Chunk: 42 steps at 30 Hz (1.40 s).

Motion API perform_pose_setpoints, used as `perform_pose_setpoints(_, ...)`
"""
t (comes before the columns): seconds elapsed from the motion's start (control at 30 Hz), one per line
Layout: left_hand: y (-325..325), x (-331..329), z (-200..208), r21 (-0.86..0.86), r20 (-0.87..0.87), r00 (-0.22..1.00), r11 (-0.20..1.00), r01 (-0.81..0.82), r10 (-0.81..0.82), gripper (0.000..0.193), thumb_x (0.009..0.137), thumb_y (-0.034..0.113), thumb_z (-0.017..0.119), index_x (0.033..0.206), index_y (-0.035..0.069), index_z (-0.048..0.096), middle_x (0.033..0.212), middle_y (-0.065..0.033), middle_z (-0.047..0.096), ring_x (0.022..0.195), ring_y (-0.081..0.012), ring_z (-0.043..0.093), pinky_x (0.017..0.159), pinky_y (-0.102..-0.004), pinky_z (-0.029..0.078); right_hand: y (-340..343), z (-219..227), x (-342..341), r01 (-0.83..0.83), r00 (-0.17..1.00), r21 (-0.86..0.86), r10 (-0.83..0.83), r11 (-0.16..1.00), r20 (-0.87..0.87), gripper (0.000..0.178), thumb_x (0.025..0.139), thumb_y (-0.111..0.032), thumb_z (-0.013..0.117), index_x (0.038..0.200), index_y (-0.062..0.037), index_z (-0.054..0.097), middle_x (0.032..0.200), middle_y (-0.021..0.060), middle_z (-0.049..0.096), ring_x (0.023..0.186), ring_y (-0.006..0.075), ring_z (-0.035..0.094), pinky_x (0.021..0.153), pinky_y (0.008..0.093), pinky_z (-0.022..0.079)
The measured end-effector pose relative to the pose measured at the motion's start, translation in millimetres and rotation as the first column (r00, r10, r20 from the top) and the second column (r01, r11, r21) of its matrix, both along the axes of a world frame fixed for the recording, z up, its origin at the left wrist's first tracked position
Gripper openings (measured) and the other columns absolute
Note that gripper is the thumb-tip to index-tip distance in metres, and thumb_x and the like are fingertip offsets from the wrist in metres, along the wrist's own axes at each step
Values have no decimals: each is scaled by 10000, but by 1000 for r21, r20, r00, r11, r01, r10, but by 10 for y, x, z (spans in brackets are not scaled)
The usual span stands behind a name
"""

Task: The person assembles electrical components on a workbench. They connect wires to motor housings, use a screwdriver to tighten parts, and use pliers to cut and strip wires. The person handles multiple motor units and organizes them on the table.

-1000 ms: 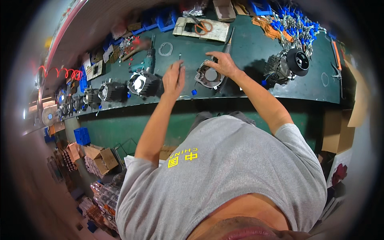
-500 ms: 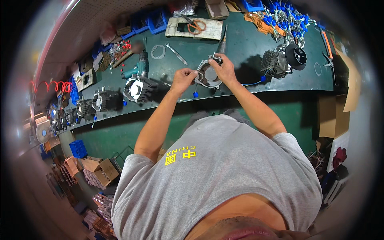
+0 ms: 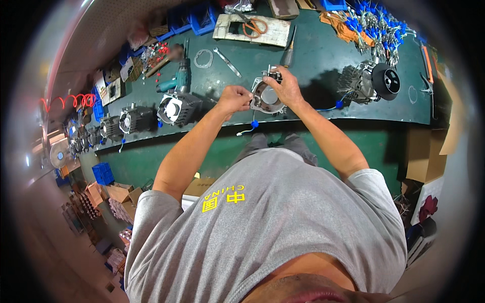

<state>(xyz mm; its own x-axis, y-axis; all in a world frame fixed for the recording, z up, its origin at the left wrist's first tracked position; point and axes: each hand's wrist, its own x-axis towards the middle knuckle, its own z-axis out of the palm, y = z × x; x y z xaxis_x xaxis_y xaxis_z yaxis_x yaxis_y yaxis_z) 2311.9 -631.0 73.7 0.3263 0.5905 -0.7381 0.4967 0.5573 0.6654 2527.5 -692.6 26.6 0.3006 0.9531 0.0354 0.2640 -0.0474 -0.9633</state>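
Grey metal housing (image 3: pixel 268 107) on green bench (image 3: pixel 316 55), near the person's edge | right hand (image 3: pixel 288 87) gripping its upper right rim | left hand (image 3: pixel 235 100) pinched narrow at left rim, can't tell on what | imo brace firmly, pinch lightly

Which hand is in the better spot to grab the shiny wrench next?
Probably the left hand. The wrench lies just beyond it, and that hand is at the left edge of the metal housing. The right hand is at the housing's other side, farther from the wrench.
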Motion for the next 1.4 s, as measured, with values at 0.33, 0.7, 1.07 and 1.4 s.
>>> perform_pose_setpoints(0.33,37,-36,-1,-27,-50,999,999,-20,19,182,922,144,781,977,12,669,851,-48,672,781,-132,667,691,-308,624,27,-3,-52,-3,996,142,-9,990,86,370,875,-232,801,1073,37,642,1098,244,660,1007,415,661,876,445,523)
perform_pose_setpoints(0.7,-399,22,29,91,89,976,974,-206,198,217,999,250,693,1044,40,659,918,-40,700,863,-145,680,757,-335,593,84,65,79,-102,995,11,102,995,7,450,938,-401,727,1109,11,680,1026,193,706,912,310,678,821,400,531)
perform_pose_setpoints(1.07,-467,32,-25,88,116,960,960,-264,254,252,977,255,689,1074,22,680,931,-66,717,834,-159,689,753,-323,591,-365,-161,344,138,968,-61,-148,988,-200,501,1076,-417,512,1219,34,677,1114,155,716,1073,216,622,982,348,465)
perform_pose_setpoints(1.4,-703,-119,-130,305,139,951,902,-306,276,240,975,218,687,1023,-17,697,898,-64,702,777,-119,665,668,-298,586,-632,79,175,287,916,104,-241,952,-322,201,1039,-156,604,1040,35,668,958,52,682,876,124,609,820,277,496)
